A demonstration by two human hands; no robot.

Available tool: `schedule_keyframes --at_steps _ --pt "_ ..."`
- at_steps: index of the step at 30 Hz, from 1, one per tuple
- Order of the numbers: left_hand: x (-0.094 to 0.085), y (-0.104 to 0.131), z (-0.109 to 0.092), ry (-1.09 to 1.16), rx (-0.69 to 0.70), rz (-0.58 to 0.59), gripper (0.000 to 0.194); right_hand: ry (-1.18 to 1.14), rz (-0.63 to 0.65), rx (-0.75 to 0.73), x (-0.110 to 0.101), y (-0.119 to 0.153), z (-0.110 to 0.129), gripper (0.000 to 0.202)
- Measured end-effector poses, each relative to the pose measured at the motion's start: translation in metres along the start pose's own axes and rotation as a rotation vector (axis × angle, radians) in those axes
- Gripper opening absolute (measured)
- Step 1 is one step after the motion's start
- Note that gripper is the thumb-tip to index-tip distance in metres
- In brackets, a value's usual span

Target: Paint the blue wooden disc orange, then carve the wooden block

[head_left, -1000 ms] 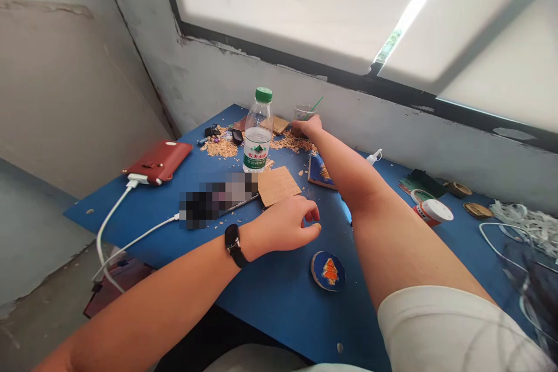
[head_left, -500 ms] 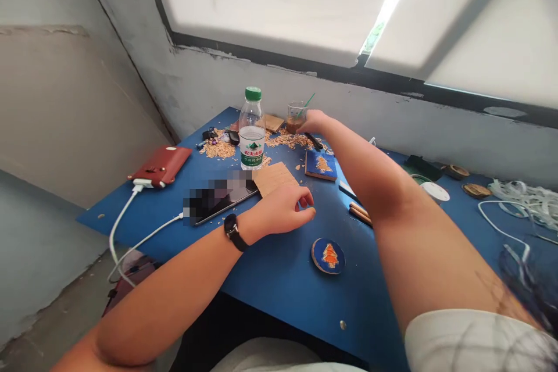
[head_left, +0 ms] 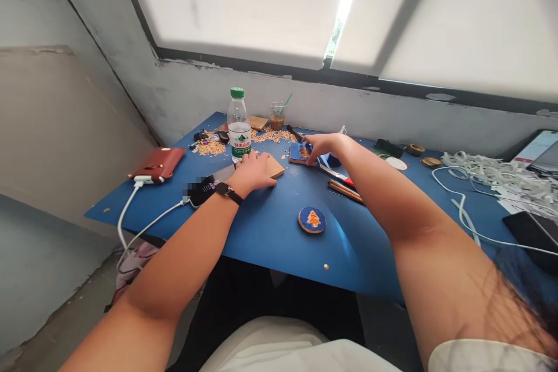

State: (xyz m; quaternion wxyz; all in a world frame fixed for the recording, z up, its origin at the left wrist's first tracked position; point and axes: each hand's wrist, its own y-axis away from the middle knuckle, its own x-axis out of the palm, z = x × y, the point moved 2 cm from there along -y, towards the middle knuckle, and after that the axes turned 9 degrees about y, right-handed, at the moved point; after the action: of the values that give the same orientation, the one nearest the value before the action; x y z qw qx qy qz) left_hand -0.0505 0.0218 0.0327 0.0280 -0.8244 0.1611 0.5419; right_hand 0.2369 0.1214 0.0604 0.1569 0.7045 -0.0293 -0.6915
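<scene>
So the big change: the right hand (head_left: 321, 145) isn't at the drink cup (head_left: 278, 116) anymore. Half a second ago it's reaching right up to it; now the cup stands by the wall with nobody touching it, and that hand is over the blue square block (head_left: 296, 153), fingers curved across the top, thumb by the near edge. Can't tell if it's actually gripping. Left hand (head_left: 253, 172) is different too: it goes from half-curled in front of the plain wood square (head_left: 276, 167) to laid over it, fingers spread, not clenched, though whether it has hold I can't say. To me that reads as both hands being on the wood pieces now, drink out of it.

Block and square both sit mid-table (head_left: 270, 221), beyond the round tree disc (head_left: 312, 220), which is untouched. View's also swung right.
</scene>
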Motion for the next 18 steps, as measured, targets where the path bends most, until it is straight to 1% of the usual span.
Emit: schedule_keyframes --at_steps 2,5,8,10,13,16,18 --pt "-0.001 0.0 -0.001 -0.002 -0.017 -0.005 0.106 -0.005 -0.02 0.003 0.001 0.014 0.007 0.121" --pt "-0.004 0.001 -0.004 -0.008 -0.024 -0.011 0.105 0.062 -0.078 -0.012 0.006 0.033 0.02 0.116" --pt "-0.005 0.003 -0.006 0.003 -0.034 0.0 0.106 0.149 -0.18 -0.009 0.016 0.051 0.031 0.115" --pt "-0.003 0.002 -0.007 0.014 -0.049 0.012 0.11 0.202 -0.28 -0.028 0.024 0.06 0.037 0.114" --pt "0.003 -0.001 -0.008 0.024 -0.067 0.03 0.115 0.249 -0.407 -0.038 0.035 0.074 0.039 0.115" --pt "0.009 -0.006 -0.008 0.034 -0.055 0.042 0.118 0.229 -0.471 -0.024 0.047 0.087 0.036 0.115" --pt "0.012 -0.01 -0.006 0.044 -0.036 0.027 0.122 0.193 -0.505 -0.01 0.055 0.097 0.035 0.114"
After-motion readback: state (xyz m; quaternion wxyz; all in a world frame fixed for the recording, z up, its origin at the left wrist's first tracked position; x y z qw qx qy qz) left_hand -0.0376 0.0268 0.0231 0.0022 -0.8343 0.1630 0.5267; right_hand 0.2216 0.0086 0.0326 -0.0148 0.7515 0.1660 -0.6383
